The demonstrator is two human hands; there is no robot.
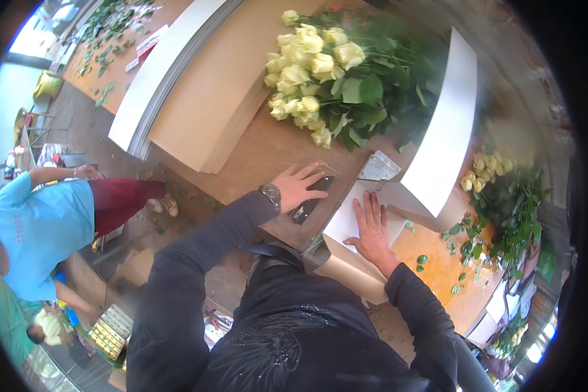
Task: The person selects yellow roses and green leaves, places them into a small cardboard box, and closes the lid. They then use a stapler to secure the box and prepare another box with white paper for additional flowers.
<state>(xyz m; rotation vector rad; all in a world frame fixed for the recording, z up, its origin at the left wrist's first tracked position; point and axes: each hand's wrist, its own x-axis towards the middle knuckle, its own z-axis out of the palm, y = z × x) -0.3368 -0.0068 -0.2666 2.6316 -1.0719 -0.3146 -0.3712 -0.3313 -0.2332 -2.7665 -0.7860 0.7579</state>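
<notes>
My left hand [296, 188] is spread open on the wooden table [242, 157], over part of a dark flat strip [302, 213]. My right hand [372, 232] lies open, palm down, on a white cardboard sheet [343, 215] folded at a metal fixture [379, 166]. A tall curved white card [441, 130] rises to the right of that fixture. Beyond my hands is a pile of cream roses [307, 72] with green leaves. Left of the roses lies a thick stack of long card sheets [196, 104], white and brown.
At left, a person in a light blue top [39, 215] is near crates [111, 330]; another person [49, 326] is lower down. A side table [104, 46] holds scattered leaves. More roses [487, 166] lie at right on an orange board [451, 281].
</notes>
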